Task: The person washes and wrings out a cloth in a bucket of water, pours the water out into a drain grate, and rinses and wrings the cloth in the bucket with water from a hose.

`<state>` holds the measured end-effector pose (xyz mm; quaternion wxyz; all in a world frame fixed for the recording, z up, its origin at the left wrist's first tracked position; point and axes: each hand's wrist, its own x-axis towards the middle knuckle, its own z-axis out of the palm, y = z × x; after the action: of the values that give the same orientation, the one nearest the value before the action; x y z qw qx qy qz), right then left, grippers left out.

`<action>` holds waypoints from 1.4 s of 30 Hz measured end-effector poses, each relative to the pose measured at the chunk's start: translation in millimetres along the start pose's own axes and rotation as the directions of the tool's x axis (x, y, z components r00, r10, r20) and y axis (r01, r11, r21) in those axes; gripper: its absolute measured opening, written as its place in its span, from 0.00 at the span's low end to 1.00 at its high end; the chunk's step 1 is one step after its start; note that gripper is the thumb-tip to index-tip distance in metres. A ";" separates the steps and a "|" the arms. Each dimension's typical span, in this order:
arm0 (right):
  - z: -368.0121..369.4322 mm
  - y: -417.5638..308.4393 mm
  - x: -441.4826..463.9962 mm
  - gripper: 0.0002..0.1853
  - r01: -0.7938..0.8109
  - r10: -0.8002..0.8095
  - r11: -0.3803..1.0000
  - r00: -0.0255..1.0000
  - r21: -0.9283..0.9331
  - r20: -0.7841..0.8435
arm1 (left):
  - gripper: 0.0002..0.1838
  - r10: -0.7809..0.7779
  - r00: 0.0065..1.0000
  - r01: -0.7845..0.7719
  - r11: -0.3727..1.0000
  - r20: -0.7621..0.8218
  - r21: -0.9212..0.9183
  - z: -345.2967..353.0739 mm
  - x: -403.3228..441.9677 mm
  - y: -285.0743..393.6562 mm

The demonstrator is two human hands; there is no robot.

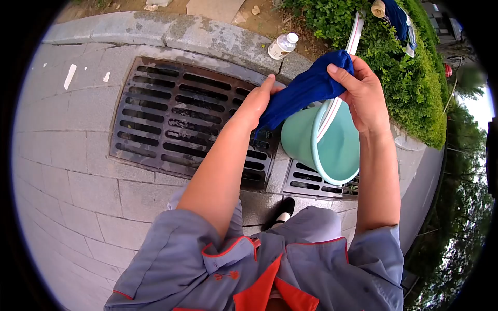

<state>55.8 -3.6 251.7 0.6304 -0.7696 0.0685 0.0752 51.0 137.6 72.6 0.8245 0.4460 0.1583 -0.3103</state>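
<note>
Blue cloth held up between two hands beside a bucket

The blue cloth is in the air, spanning both hands above the far right corner of the large grate and the far rim of the green bucket. The right hand grips its upper end, thumb lying over the fabric and the other fingers behind it. The left hand is against the lower end, where the cloth narrows and hangs past the palm; most of its fingers are hidden, so I cannot tell whether they close on it.

A white strap with a red line runs from the bucket's rim, behind the cloth and right hand, up to the hedge. Whether the right hand touches it cannot be told.

The bucket sits just beside the large grate's right edge, hiding part of the small grate. A white bottle stands on the kerb, near its soil-side edge. Dark blue fabric lies on the hedge. A black shoe shows near the small grate's near left corner.
</note>
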 end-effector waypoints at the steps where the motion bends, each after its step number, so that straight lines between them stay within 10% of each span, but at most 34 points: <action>1: -4.1 -0.6 10.1 0.13 0.037 -0.036 0.999 0.999 0.025 -0.027 | 0.37 -0.019 1.000 0.019 1.000 -0.013 0.019 -1.3 -0.6 1.5; 10: -8.9 -1.4 31.9 0.14 0.300 -0.282 0.949 0.944 0.092 -0.168 | 0.39 -0.059 0.997 0.060 0.998 -0.050 0.014 -17.2 31.6 -33.9; 16: 4.3 55.0 -40.4 0.14 0.119 -0.094 0.986 0.977 -0.119 0.192 | 0.45 -0.003 0.974 0.180 0.621 0.227 -0.763 5.8 6.5 -19.5; 23: -31.2 89.0 -31.1 0.19 -0.256 0.253 0.958 0.967 0.126 0.043 | 0.29 -0.049 0.932 0.271 0.753 0.359 -0.600 15.0 -6.3 -13.5; 28: -13.9 117.6 12.1 0.21 0.104 -0.097 0.989 0.993 0.101 -0.074 | 0.30 0.005 0.851 0.347 0.745 0.526 -0.569 34.4 -11.3 -27.6; 31: -6.4 119.2 17.4 0.23 -0.315 0.215 0.809 0.944 0.496 0.248 | 0.35 -0.029 0.858 0.323 0.806 0.513 -0.496 38.8 -18.7 -31.4; 33: -11.6 107.5 14.2 0.22 -0.521 0.209 0.741 0.778 0.423 0.592 | 0.37 -0.039 0.868 0.310 0.822 0.495 -0.478 38.9 -21.7 -34.1; 40: -9.4 105.5 20.7 0.18 0.004 0.060 0.969 0.967 -0.248 0.249 | 0.44 -0.021 0.822 0.366 0.785 0.570 -0.499 36.9 -18.9 -42.4; 42: -14.2 109.0 25.2 0.19 -0.074 0.110 0.962 0.986 -0.262 0.127 | 0.41 -0.051 0.775 0.404 0.806 0.630 -0.432 35.1 -19.9 -43.0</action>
<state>59.0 -39.1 144.7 0.5247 -0.8333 0.0494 0.1668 7.3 98.1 75.2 0.8772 0.0497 0.0308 -0.4765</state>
